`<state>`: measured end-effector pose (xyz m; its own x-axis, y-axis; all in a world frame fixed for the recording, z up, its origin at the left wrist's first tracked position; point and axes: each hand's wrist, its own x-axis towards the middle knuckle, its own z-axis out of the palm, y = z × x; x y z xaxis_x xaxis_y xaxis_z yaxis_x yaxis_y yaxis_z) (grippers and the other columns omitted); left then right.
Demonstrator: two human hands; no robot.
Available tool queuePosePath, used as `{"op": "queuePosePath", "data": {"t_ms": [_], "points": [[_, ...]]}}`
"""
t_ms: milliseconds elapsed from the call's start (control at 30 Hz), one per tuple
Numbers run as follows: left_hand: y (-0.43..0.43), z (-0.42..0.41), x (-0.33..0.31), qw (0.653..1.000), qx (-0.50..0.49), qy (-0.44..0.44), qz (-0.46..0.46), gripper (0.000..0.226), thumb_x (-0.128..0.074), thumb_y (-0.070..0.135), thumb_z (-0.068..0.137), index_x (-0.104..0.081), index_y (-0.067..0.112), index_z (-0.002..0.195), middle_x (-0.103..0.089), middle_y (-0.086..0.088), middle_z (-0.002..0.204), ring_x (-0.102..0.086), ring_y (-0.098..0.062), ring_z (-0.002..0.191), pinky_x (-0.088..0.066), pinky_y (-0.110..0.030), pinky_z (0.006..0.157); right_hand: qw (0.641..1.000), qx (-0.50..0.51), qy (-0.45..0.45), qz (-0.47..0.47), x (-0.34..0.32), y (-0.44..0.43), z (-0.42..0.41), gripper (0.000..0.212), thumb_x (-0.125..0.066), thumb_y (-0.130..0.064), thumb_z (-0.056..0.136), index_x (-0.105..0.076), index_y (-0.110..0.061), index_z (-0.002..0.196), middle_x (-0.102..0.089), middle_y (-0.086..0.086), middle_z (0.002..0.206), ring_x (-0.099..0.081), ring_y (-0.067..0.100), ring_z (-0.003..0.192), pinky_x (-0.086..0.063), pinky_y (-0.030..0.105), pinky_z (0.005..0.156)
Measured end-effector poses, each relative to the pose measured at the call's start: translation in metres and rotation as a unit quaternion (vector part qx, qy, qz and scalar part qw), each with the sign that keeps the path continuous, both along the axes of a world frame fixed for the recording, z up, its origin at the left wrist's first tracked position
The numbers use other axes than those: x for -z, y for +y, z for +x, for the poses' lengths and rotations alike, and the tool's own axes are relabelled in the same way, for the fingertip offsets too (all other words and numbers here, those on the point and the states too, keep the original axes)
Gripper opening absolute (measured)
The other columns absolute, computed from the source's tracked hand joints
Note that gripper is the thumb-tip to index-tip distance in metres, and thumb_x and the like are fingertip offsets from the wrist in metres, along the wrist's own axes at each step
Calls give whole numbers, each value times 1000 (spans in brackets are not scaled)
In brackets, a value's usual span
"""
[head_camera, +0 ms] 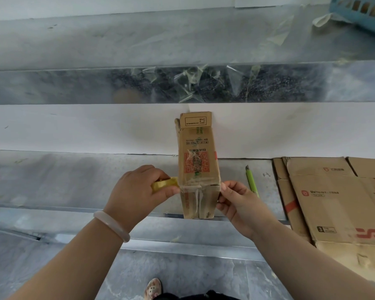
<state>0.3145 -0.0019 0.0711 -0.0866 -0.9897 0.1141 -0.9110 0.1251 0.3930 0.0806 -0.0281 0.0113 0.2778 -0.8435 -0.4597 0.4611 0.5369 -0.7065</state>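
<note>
green knife (252, 181), flattened cartons (333, 202), blue basket (362, 13)

A packing workstation; a metal bench (74, 180) strewn with tape scraps (193, 83); flattened cartons (333, 202) stacked beside a green cutter (252, 180).

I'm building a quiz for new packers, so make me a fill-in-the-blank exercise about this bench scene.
1. The left hand grips a roll of ____ beside the cardboard box.
2. The utility knife lying right of the box has a ____ handle.
3. The flattened cartons lie to the box's ____.
4. The white bangle sits on the ____ wrist.
Missing words: tape; green; right; left.
</note>
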Motion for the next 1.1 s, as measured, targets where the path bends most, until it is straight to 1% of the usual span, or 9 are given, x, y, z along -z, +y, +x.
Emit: {"op": "queuePosePath", "data": {"t_ms": [133, 200, 267, 367, 500, 567, 767, 900, 1100], "points": [[-1, 0, -1, 1000, 0, 12, 8, 61, -38, 76, 70, -67, 27, 91, -57, 18, 81, -55, -4, 77, -44, -21, 68, 996, -38, -9, 82, 1, -3, -5, 22, -75, -18, 66, -61, -9, 81, -59, 6, 68, -47, 13, 55, -38, 21, 43], [-1, 0, -3, 1000, -1, 15, 8, 62, -38, 76, 69, -68, 27, 91, -58, 18, 81, -55, -4, 77, -44, -21, 67, 994, -29, 90, 61, 1, -3, -11, 26, -79, -17, 64, -67, -8, 86, -62, 5, 70, -50, 14, 59, -41, 24, 48], [-1, 0, -3, 1000, 0, 15, 7, 63, -38, 77, 68, -68, 27, 91, -58, 18, 82, -55, -4, 77, -44, -21, 67, 964, 19, 264, -38, -1, 0, -16, 24, -79, -20, 75, -72, -15, 97, -68, -1, 79, -58, 12, 69, -47, 25, 62], [-1, 0, -3, 1000, -2, 17, 10, 63, -38, 77, 68, -68, 28, 92, -58, 18, 82, -55, -4, 78, -45, -21, 67, 868, 94, 380, -305, -19, 1, -16, 17, -64, -24, 92, -72, -32, 105, -66, -16, 109, -59, -3, 100, -44, 9, 82], [-2, 2, 0, 1000, -6, 17, 10, 61, -39, 78, 69, -68, 30, 92, -58, 19, 81, -56, -4, 77, -45, -19, 67, 643, 21, 454, -617, -22, -13, -6, 31, -52, -39, 98, -71, -22, 115, -61, -9, 130, -52, 7, 117, -38, 19, 103], [-2, 2, 1, 1000, -10, 22, 12, 62, -38, 80, 69, -68, 31, 91, -58, 19, 81, -55, -3, 77, -44, -18, 67, 572, 29, 477, -667, -17, -18, -7, 32, -50, -39, 99, -72, -20, 113, -63, -10, 125, -54, 9, 116, -40, 23, 104], [-3, 2, 3, 1000, -8, 29, 8, 63, -39, 85, 68, -67, 32, 88, -57, 20, 77, -55, -1, 75, -41, -14, 63, 463, 41, 513, -722, -10, -19, -17, 27, -57, -30, 99, -69, -19, 121, -64, -8, 128, -58, 21, 121, -49, 41, 94], [-4, 3, 3, 1000, 0, 23, 5, 66, -36, 85, 67, -67, 31, 89, -57, 20, 78, -55, -1, 75, -44, -16, 65, 434, 13, 534, -726, -17, -19, -20, 29, -59, -30, 98, -69, -18, 122, -63, -8, 130, -55, 22, 124, -46, 42, 98], [-5, 5, 4, 1000, -5, 16, 2, 68, -33, 84, 66, -68, 31, 91, -58, 17, 79, -54, -1, 74, -43, -17, 65, 477, 16, 553, -682, -46, -13, 3, 38, -58, -54, 92, -75, -25, 110, -71, -12, 113, -59, 18, 112, -45, 37, 96]]}}
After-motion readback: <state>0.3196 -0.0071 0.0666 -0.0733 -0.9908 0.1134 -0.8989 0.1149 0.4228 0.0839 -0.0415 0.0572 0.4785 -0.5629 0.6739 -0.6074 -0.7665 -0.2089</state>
